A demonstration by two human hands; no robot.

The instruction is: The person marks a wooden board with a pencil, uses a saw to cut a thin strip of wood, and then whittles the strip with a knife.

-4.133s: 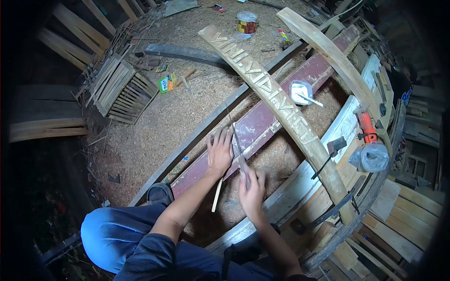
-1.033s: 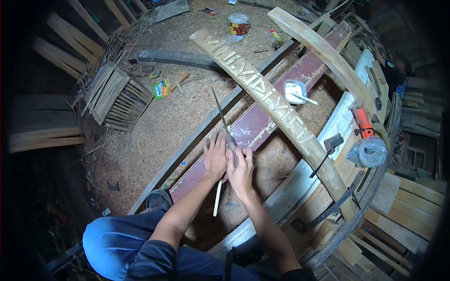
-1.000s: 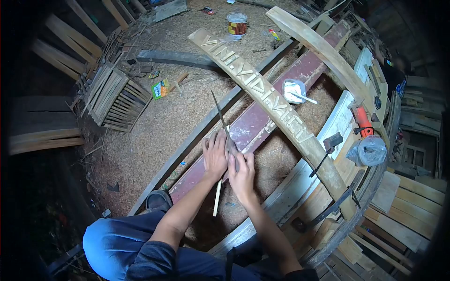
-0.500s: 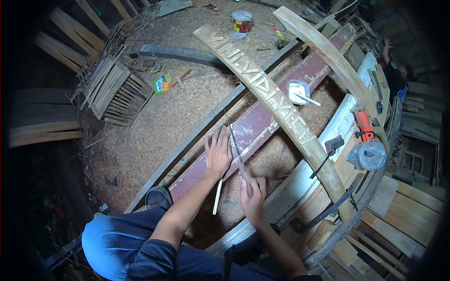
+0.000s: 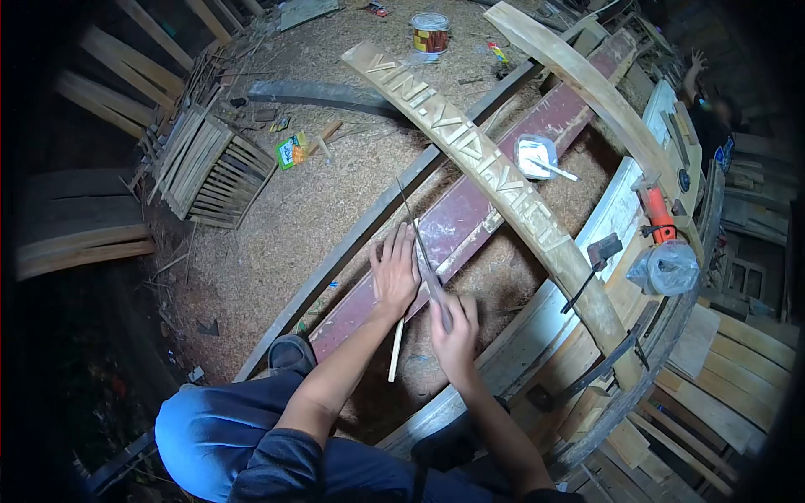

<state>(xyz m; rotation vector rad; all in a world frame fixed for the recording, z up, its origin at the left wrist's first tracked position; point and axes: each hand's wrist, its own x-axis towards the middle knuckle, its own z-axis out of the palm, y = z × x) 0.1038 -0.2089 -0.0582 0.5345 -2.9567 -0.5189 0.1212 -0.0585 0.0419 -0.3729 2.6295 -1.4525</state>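
Observation:
My left hand (image 5: 395,270) lies flat with fingers stretched out on a reddish plank (image 5: 453,228), pressing down a thin wooden strip (image 5: 396,350). The strip's near end sticks out below my wrist; its middle is hidden under the hand. My right hand (image 5: 455,329) is closed round the handle of what looks like a handsaw (image 5: 423,258). Its long, narrow blade is seen nearly edge-on and tapers away from me, close beside the left fingertips. Beyond it, a long board with raised wooden letters (image 5: 470,151) lies across the plank.
A tub of white paste with a stick (image 5: 535,157) stands on the plank. To the right are an orange power tool (image 5: 658,210), a plastic bag (image 5: 668,268) and stacked boards. A paint can (image 5: 430,33) and slatted wooden crate (image 5: 214,168) stand on the shaving-strewn ground. Another person's raised hand (image 5: 698,60) shows far right.
My right hand has pushed the saw a little forward, away from me, along its blade. The left hand stays on the strip. The whole view has shifted slightly.

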